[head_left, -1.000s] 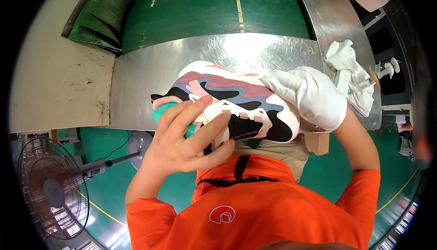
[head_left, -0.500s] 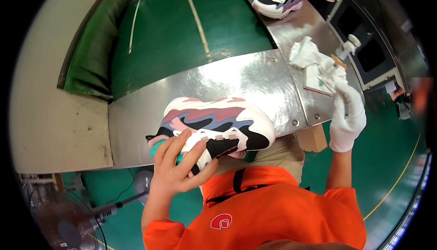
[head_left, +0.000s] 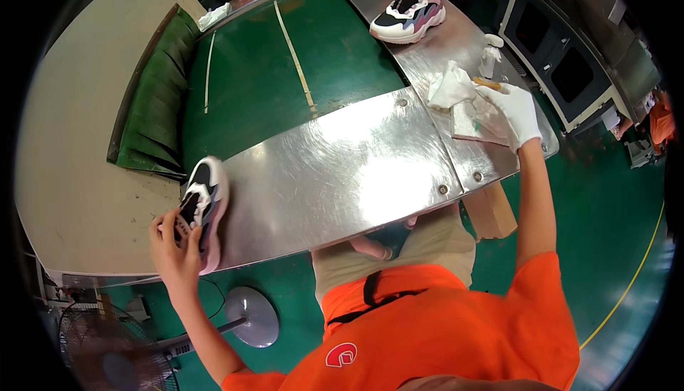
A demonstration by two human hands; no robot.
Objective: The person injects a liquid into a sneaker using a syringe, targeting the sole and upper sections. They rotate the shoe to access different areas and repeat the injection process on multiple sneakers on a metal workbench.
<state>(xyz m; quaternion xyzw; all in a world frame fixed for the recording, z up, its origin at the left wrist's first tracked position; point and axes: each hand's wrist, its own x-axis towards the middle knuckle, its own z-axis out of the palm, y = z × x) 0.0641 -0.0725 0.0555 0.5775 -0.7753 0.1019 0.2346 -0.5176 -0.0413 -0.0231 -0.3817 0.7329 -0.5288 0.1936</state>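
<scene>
Shoe (head_left: 206, 202) gripped in left hand (head_left: 177, 245); step looks like steadying it during a pickup. Gloved right hand (head_left: 519, 110), just right of white cloth (head_left: 450, 86), at tan handle (head_left: 487, 84), closure can't tell; next likely needs secure pinch

Both arms (head_left: 536, 206) spread wide, left fingers (head_left: 169, 226) bent.

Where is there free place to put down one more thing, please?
The widest free patch is on the metal plate, between the shoe at the left hand and the side ledge, with the green belt beyond. The belt also looks bare, apart from two pale strips. The ledge is crowded: the gloved right hand, white cloth and, farther up, another shoe.
</scene>
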